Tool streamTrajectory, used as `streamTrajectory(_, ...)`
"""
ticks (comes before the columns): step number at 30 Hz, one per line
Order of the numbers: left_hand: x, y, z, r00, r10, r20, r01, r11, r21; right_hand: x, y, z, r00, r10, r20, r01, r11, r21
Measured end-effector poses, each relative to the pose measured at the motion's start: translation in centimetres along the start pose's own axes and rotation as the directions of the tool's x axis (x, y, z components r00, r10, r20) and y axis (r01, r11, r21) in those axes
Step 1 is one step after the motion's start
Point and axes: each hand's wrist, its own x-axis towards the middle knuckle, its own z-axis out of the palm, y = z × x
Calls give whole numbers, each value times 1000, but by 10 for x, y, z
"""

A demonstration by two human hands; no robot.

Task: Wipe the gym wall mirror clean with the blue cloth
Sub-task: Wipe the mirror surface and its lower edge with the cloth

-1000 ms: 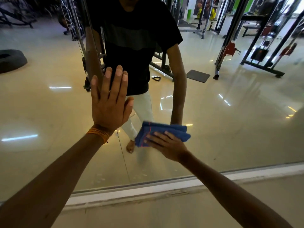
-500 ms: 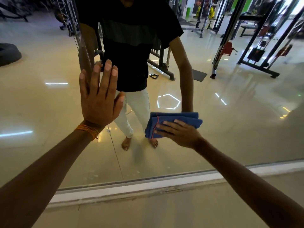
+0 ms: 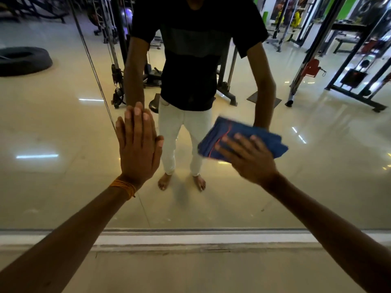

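Blue cloth point(image 3: 243, 138), folded, pressed against the gym wall mirror point(image 3: 63, 127) beneath the straight, spread fingers of the right hand point(image 3: 249, 159), beside the reflected person's legs point(image 3: 169, 134). Left hand point(image 3: 137, 151) laid flat on the mirror, fingers straight, holding nothing; orange thread point(image 3: 123, 187) at wrist.

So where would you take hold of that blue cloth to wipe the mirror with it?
Probably its broad back face, from the room side, with a flat palm, as the right hand does. The blue cloth is a folded pad lying flat against the mirror, so its edges offer little to pinch.
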Motion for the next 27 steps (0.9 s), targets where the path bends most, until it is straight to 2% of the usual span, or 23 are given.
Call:
streamTrajectory(2, -16, 3, 7, 990, 135, 51, -133, 990, -41, 28, -1, -1, 951, 270, -148, -273, 962, -3)
streamTrajectory(3, -23, 5, 12, 982, 178, 62, -176, 984, -38, 35, -13, 2, 912, 364, -186, -367, 930, 18)
streamTrajectory(4, -26, 6, 18, 981, 186, 50, -186, 982, -7, 34, -30, 11, 904, 386, -183, -389, 921, 19)
streamTrajectory(5, -28, 6, 25, 985, 171, 26, -172, 985, 33, 24, -51, 19, 931, 339, -133, -339, 940, 25)
streamTrajectory(7, -30, 4, 33, 988, 150, -21, -148, 985, 90, -13, -85, 36, 996, 88, 10, -89, 996, 27)
streamTrajectory(9, -31, 2, 37, 985, 168, -41, -162, 979, 119, -34, -85, 33, 992, -92, 82, 91, 996, 13)
streamTrajectory(10, -32, 1, 39, 985, 168, -45, -162, 980, 119, -30, -75, 28, 992, -109, 62, 108, 994, 23)
streamTrajectory(11, -34, 1, 39, 985, 162, -52, -155, 981, 117, -17, -62, 21, 997, -70, 22, 69, 997, 46)
streamTrajectory(13, -35, 2, 40, 984, 167, -60, -159, 979, 127, 20, -28, 9, 984, 154, -94, -151, 988, 38)
streamTrajectory(15, -32, 4, 39, 983, 175, -59, -165, 977, 135, 53, -11, 2, 908, 357, -220, -361, 932, 22)
streamTrajectory(16, -31, 4, 37, 984, 172, -51, -165, 978, 125, 60, -13, 1, 885, 402, -234, -411, 912, 12)
streamTrajectory(17, -32, 4, 35, 985, 170, -37, -165, 980, 112, 56, -23, 4, 900, 388, -200, -396, 918, -2)
streamTrajectory(18, -32, 4, 32, 985, 171, -15, -168, 980, 107, 46, -36, 10, 943, 306, -132, -310, 951, -10)
streamTrajectory(19, -31, 4, 29, 985, 172, 12, -172, 979, 105, 32, -49, 15, 982, 179, -54, -180, 984, -14)
streamTrajectory(21, -29, 2, 21, 980, 189, 54, -193, 978, 76, 14, -51, 15, 997, -48, 60, 49, 998, -29)
streamTrajectory(23, -25, -1, 10, 976, 213, 53, -215, 976, 22, 37, -28, 2, 996, -90, 16, 91, 995, -35)
streamTrajectory(25, -16, -10, -2, 981, 192, 20, -192, 981, -11, 85, 1, -16, 982, 94, -162, -100, 994, -31)
streamTrajectory(27, -4, -26, -12, 995, 96, -38, -95, 995, 13, 125, 12, -23, 896, 311, -316, -330, 944, -6)
